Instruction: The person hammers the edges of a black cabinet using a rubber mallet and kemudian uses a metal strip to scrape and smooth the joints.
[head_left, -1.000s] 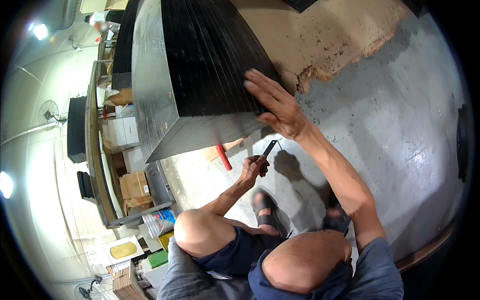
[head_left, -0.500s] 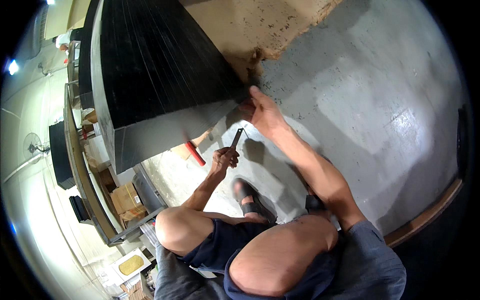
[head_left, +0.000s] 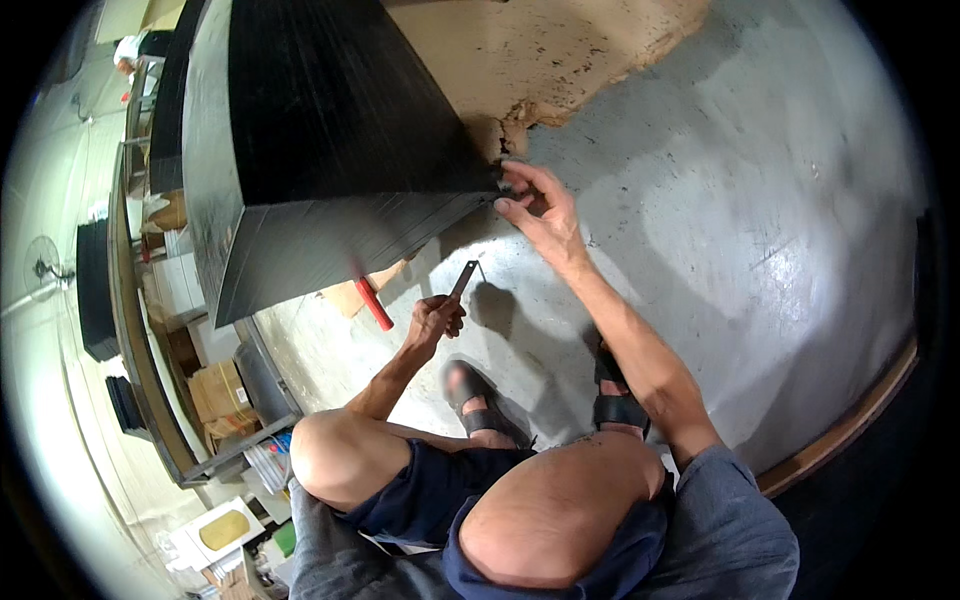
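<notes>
black stack (head_left: 340,110): at eleven o'clock in my head view, with a brown sheet (head_left: 590,45) at one.
right hand (head_left: 548,222): half-curled at the stack's four o'clock corner; i cannot tell whether it pinches anything.
corner change: a second ago my fingers lay flat over the dark face; now fingertips and thumb are at the corner, so i am working its edge.
left hand (head_left: 432,322): still wrapped round a narrow flat tool (head_left: 465,277) pointing to one o'clock.
red handle (head_left: 374,303): at ten o'clock from my left hand.

Black stack (head_left: 340,110): smooth, semi-gloss | blade (head_left: 465,278): metal | floor (head_left: 700,270): glossy | cardboard (head_left: 570,50): rough-edged
</notes>
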